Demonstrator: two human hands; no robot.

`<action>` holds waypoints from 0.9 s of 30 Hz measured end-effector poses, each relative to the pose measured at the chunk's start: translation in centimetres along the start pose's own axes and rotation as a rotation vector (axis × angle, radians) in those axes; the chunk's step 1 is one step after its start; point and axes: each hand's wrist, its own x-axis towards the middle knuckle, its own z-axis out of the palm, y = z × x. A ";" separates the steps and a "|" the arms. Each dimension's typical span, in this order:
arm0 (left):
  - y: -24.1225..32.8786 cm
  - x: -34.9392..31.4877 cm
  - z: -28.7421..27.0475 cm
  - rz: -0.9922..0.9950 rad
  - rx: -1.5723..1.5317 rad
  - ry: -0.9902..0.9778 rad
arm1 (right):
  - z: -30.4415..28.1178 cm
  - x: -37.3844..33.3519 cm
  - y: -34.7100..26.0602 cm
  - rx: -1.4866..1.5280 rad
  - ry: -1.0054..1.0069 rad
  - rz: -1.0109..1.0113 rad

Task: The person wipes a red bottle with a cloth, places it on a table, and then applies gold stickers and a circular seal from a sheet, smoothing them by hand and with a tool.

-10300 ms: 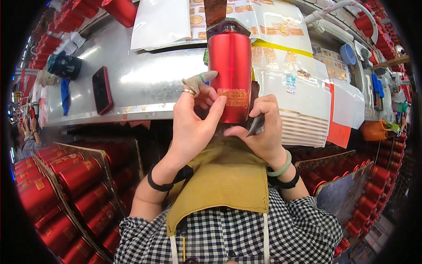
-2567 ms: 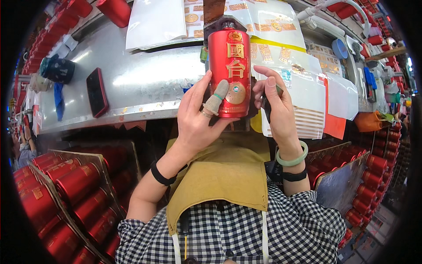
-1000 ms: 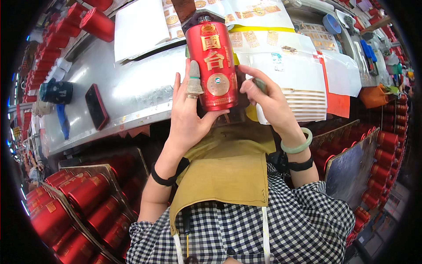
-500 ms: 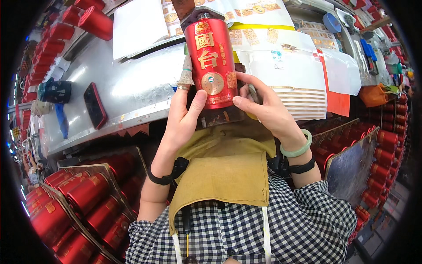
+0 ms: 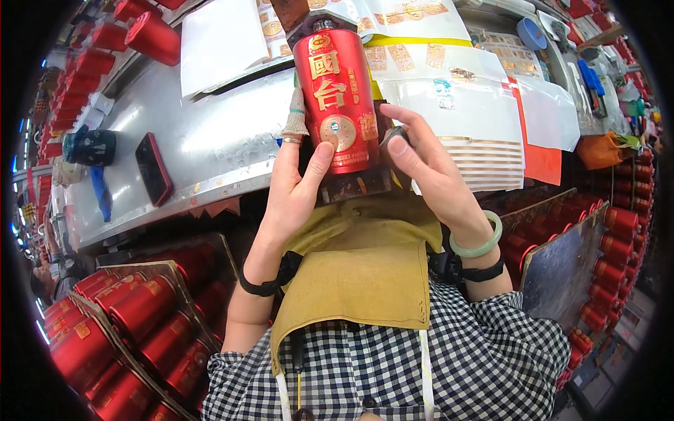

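A red bottle (image 5: 338, 98) with raised gold characters and a round gold emblem lies on its side, its dark neck pointing away from me. My left hand (image 5: 298, 172) grips its lower left, thumb on the front face; a cloth finger cover (image 5: 296, 116) sits on one finger along the bottle's side. Just off the bottle's right edge is my right hand (image 5: 428, 154), fingers bent, with a small dark grey object (image 5: 395, 135) between thumb and fingers. What that object is I cannot make out. Beneath the bottle, a dark support (image 5: 354, 186) shows partly.
Sheets of gold stickers (image 5: 414, 59) and white paper (image 5: 217, 45) cover the bench beyond. A phone (image 5: 153, 168) and a dark jar (image 5: 89, 145) stand left on the metal bench (image 5: 203, 154). Crates of red bottles (image 5: 144, 309) flank me; more bottles (image 5: 618, 245) are stacked right.
My right hand has come away from the bottle's lower right side, its thumb lifting and moving right onto the small grey object. The left hand and the bottle have barely moved.
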 end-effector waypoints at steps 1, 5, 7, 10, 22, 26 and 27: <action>0.2 0.1 0.1 0.001 -0.015 0.007 | 0.0 -0.2 0.1 -0.022 0.069 -0.046; 1.1 0.4 -0.1 -0.035 0.047 -0.089 | -0.1 -0.8 0.2 -0.434 0.229 -0.275; 1.1 0.4 0.0 -0.038 0.043 -0.076 | 0.3 -1.1 -0.5 -0.442 0.213 -0.214; 1.3 0.5 0.1 -0.050 0.030 -0.062 | 0.7 -1.2 -0.8 -0.418 0.191 -0.217; 2.2 0.6 2.0 -0.081 0.273 0.015 | 0.9 -1.5 -0.7 -0.314 0.179 -0.167; 2.2 0.6 2.2 -0.033 0.174 0.046 | 0.9 -1.6 -0.6 -0.286 0.176 -0.199; 2.2 0.6 2.2 -0.040 0.198 0.048 | 0.9 -1.5 -0.5 -0.290 0.178 -0.197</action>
